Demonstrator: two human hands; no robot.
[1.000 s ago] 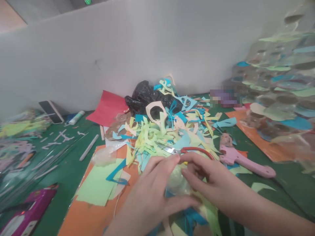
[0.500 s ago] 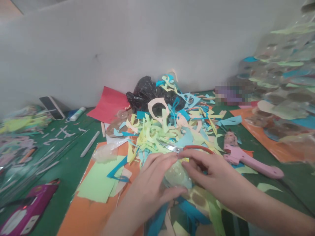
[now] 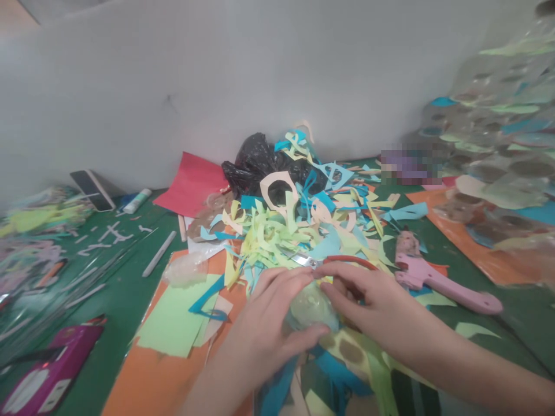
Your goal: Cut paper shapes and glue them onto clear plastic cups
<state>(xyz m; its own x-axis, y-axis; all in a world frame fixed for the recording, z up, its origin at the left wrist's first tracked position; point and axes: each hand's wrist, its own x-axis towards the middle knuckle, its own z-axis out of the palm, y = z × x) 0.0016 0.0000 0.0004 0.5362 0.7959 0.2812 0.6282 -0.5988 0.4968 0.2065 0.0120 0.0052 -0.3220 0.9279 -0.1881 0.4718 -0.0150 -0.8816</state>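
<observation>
Between my two hands is a small, clear, rounded plastic piece (image 3: 313, 307), with pale green showing through it. My left hand (image 3: 273, 318) curves round its left side, thumb along the near edge and fingers over the top. My right hand (image 3: 362, 292) has its fingers bent against the piece's upper right, and its fingertips meet those of my left hand. Just beyond the fingers lie scissors (image 3: 310, 262) with red handles, partly on a heap of paper scraps (image 3: 273, 234). Blue and yellow-green paper strips (image 3: 338, 370) lie below my hands.
A pink glue gun (image 3: 451, 289) with a cord lies at right, near a stack of clear plastic pieces with paper (image 3: 498, 167). Light green sheets (image 3: 173, 323) rest on orange card (image 3: 143, 381). A black bag (image 3: 255, 162) stands behind the scraps; a magenta device (image 3: 56, 370) lies lower left.
My hands keep almost the same hold on the clear plastic piece, with only a very slight shift of the fingers. Nothing has been let go.
</observation>
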